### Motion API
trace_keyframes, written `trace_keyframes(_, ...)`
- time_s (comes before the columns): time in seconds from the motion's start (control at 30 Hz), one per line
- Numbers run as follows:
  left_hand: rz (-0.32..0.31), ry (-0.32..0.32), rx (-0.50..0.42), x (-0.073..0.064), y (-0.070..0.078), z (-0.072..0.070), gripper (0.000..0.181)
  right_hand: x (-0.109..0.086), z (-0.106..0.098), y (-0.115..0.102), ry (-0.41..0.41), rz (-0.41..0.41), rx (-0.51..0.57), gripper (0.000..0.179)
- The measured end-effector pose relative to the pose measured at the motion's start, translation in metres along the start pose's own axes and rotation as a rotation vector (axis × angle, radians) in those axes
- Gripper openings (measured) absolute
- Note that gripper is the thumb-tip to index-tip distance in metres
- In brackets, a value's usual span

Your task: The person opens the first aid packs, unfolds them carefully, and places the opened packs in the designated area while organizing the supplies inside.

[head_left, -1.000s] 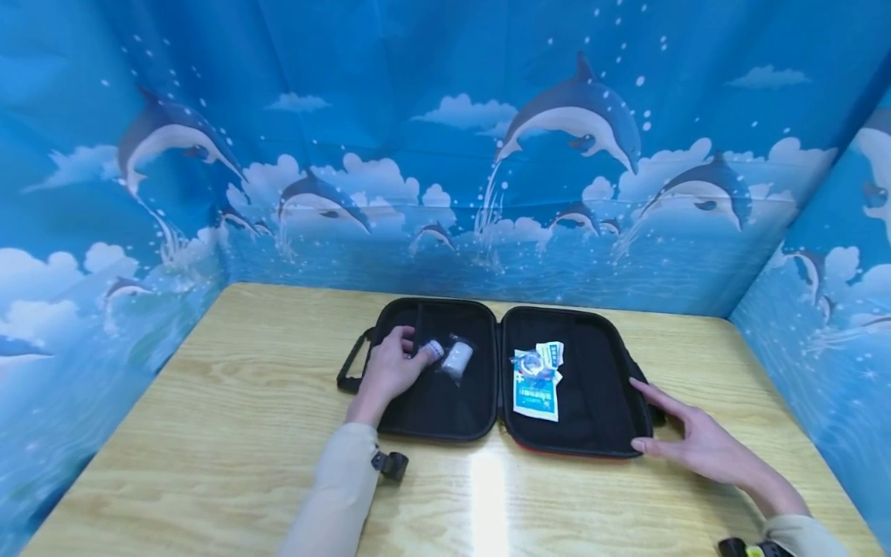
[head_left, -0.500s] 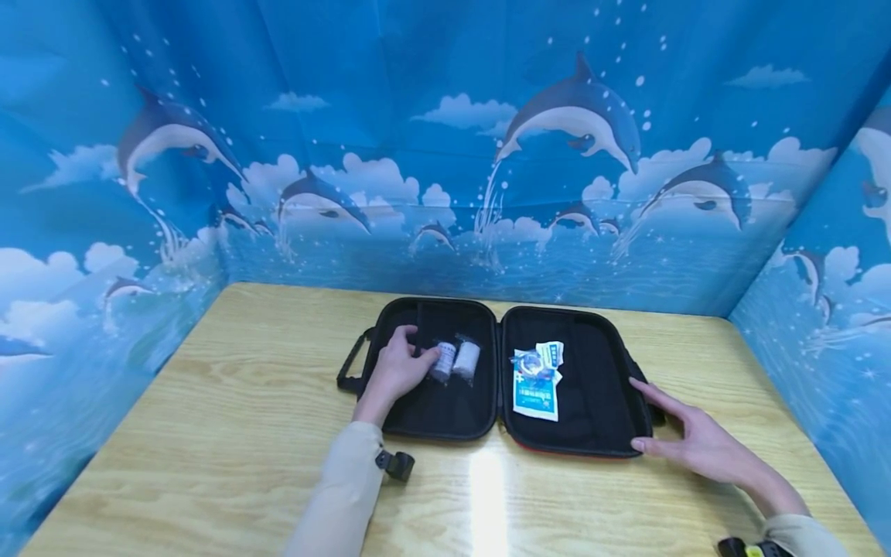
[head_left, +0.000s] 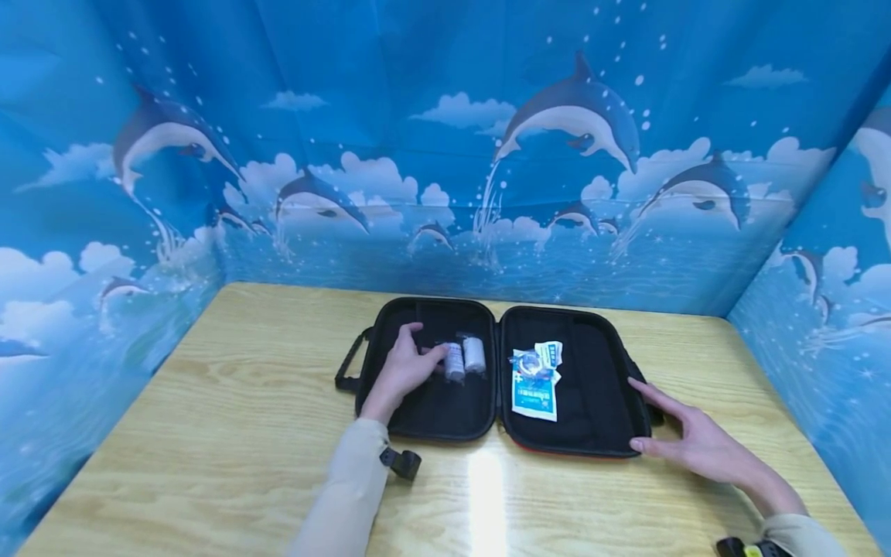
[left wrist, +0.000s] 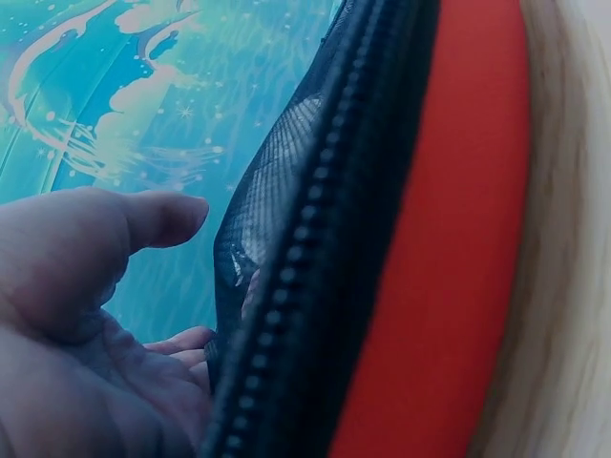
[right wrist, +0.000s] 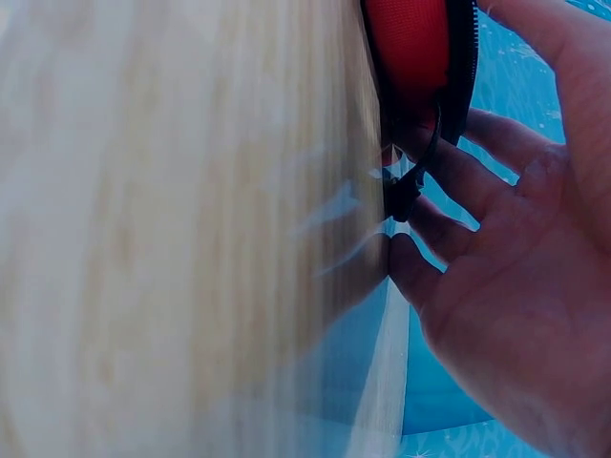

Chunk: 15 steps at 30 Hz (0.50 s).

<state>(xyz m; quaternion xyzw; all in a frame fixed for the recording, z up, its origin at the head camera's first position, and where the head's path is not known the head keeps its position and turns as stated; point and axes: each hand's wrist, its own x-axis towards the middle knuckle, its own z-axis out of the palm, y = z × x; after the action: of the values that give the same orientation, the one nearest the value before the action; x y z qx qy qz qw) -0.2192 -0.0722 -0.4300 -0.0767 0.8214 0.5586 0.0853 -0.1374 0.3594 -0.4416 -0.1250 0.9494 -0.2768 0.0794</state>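
A black zip case (head_left: 438, 410) with a red shell lies spread wide on the wooden table. In its left half, two wrapped white bandage rolls stand side by side: the nearer-to-hand roll (head_left: 454, 361) and another roll (head_left: 474, 354) on its right. My left hand (head_left: 404, 367) is over this half, its thumb stretched against the first roll; the case wall hides most fingers in the left wrist view. At the case's right edge, my right hand (head_left: 703, 441) rests thumb and fingertips, straight and spread. The right wrist view shows those fingers beside the red shell (right wrist: 410, 57).
White-and-blue packets (head_left: 534, 394) lie in the case's right half, a small clear-wrapped item (head_left: 530, 363) on top. A carry handle (head_left: 351, 362) sticks out at the left. Dolphin-print curtains (head_left: 445, 155) stand behind the wooden table (head_left: 230, 402) and at its sides.
Both bandage rolls have shifted right toward the case's hinge, the first roll coming up beside the second. My left hand has moved slightly right with them. The right hand stays put.
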Motion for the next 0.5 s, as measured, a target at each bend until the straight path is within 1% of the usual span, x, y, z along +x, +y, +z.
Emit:
trace_keyframes(0.07,0.004,0.008,0.022,0.000,0.000,-0.002,0.070,0.000,0.000,0.000,0.004,-0.003,0.000,0.086)
trace_keyframes(0.1,0.009,0.020,0.052,0.000,0.000,-0.003,0.068,0.000,0.000,0.000,0.003,-0.003,0.002,0.086)
trace_keyframes(0.3,0.093,0.109,0.291,-0.001,0.002,-0.008,0.056,0.001,0.000,-0.003,-0.015,0.005,0.036,0.089)
trace_keyframes(0.4,0.141,0.152,0.332,-0.004,0.006,-0.009,0.050,0.001,-0.001,-0.003,-0.014,0.005,0.036,0.089)
trace_keyframes(0.5,0.200,0.170,0.339,-0.006,0.011,-0.007,0.044,0.001,0.000,-0.002,-0.015,0.005,0.042,0.089)
